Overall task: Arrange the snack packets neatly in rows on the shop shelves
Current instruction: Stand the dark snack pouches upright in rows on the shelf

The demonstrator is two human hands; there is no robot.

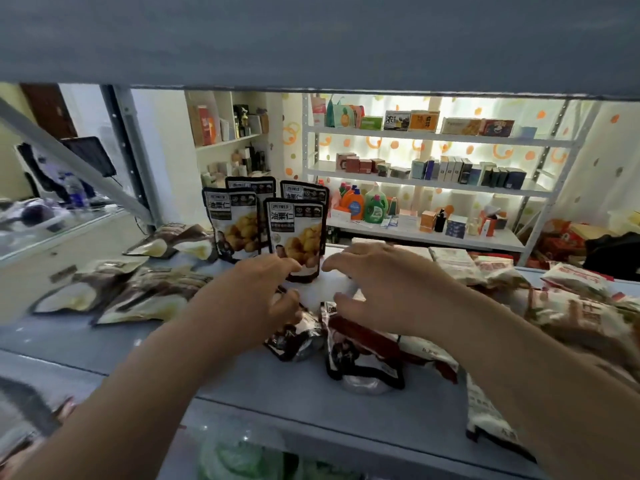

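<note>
Four upright chestnut packets (232,220) are standing two by two toward the back of the blue-grey shelf (104,344), the rear pair showing partly behind the front pair. Both of the person's arms are reaching in from the near edge. The left hand (263,292) is sitting at the foot of the front right packet (298,233), its fingers curling in against the lower left corner. Whether that grip is actually pinching the packet or merely touching it cannot be told from this position. The right hand (374,289) is hovering just beside the same packet's lower right corner, its grip open, fingers spread and relaxed, holding nothing. Two loose dark packets (363,362) are lying flat and crumpled on the shelf directly beneath the hands, near the front edge. A heap of brown packets (121,296) is lying untidily to the left of the standing group, and a heap of white and red packets (575,306) is lying to the right. An upper shelf board (311,36) is hanging overhead, blurred. Across the room, a white rack (426,183) is carrying boxes on its upper levels and detergent bottles (375,206) lower down.
</note>
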